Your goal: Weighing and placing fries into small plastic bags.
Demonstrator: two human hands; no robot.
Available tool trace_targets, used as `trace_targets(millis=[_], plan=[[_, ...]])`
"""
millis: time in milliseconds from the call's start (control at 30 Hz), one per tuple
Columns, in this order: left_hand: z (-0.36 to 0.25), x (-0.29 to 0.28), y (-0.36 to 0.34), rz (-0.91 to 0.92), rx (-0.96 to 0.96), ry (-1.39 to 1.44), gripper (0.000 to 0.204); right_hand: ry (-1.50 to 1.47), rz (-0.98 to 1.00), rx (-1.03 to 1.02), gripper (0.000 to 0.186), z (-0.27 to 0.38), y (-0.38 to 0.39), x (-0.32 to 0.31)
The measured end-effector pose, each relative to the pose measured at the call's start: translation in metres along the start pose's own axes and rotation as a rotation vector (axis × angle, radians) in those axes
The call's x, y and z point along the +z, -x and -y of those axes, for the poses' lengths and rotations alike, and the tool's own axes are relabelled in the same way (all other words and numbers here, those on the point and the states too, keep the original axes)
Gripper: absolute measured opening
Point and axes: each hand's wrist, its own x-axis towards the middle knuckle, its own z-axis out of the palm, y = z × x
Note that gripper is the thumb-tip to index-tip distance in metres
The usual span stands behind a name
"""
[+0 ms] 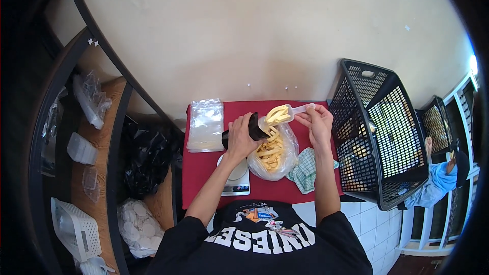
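My left hand [240,135] grips a dark pouch [255,127], held open above the white scale [235,187] and beside a clear bag of yellow stick snacks [271,157]. In my right hand [317,122] is a translucent scoop [295,110] loaded with the yellow sticks, its front at the pouch's mouth. Below the scoop lies a green checked cloth [305,170]. A stack of clear flat bags [205,124] lies at the back left of the red-covered table [198,175].
A large black plastic crate [383,183] stands at the right, with a smaller one [435,122] beyond. A person in light blue [438,178] is at far right. Wooden shelves [102,142] at left hold plastic containers, a white basket [75,226] and black bags [147,158].
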Motion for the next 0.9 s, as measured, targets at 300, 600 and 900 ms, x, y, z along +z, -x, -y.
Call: trace_targets(millis=[300,600,900], plan=[[-0.017,-0.001,-0.004,-0.022,0.043,0.033,0.106,0.24,0.001,-0.273,0.012,0.021,0.035,0.042],[-0.015,0.009,0.001,-0.073,0.069,0.17,0.103,0.363,-0.006,-0.462,0.011,0.045,0.052,0.057],[0.023,0.025,0.009,-0.183,0.123,0.669,0.098,0.175,0.036,-0.52,0.007,0.06,0.064,0.055]])
